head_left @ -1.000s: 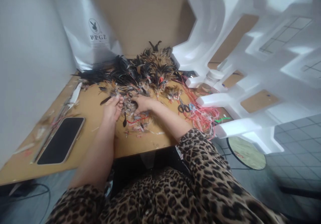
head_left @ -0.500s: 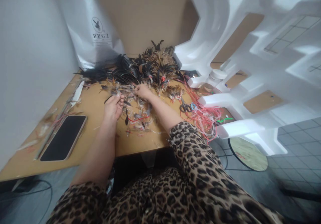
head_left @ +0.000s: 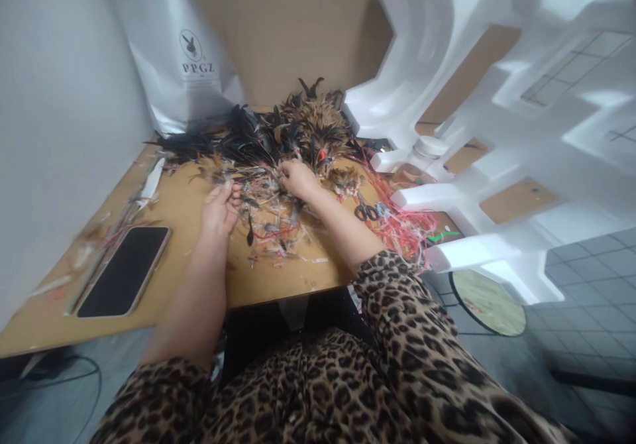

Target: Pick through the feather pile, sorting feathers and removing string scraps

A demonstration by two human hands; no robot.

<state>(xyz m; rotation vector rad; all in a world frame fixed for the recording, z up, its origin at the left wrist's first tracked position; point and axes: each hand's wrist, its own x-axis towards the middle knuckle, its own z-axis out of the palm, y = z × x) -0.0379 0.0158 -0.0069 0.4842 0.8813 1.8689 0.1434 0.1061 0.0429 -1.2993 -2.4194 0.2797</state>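
My left hand (head_left: 219, 209) is closed in a pinch on a small bunch of brown feathers (head_left: 211, 169), whose tips fan out above the fingers. My right hand (head_left: 299, 180) is bent over the loose fluff with its fingertips pressed together; what they hold, if anything, is hidden. Behind both hands lie long black feathers (head_left: 243, 140) and a thick pile of brown feathers (head_left: 318, 118). Feather scraps (head_left: 271, 215) and a red strand (head_left: 272, 234) are strewn between my forearms.
A phone (head_left: 124, 272) lies at the left, near a white feather (head_left: 152, 183). Black-handled scissors (head_left: 366, 213) rest beside tangled pink strings (head_left: 405, 230) on the right. Behind stands a silvery bag (head_left: 199, 99); white foam packing (head_left: 462, 255) overhangs the table's right side.
My right hand has moved right, away from my left hand. My left hand has shifted slightly left, still pinching the brown feathers.
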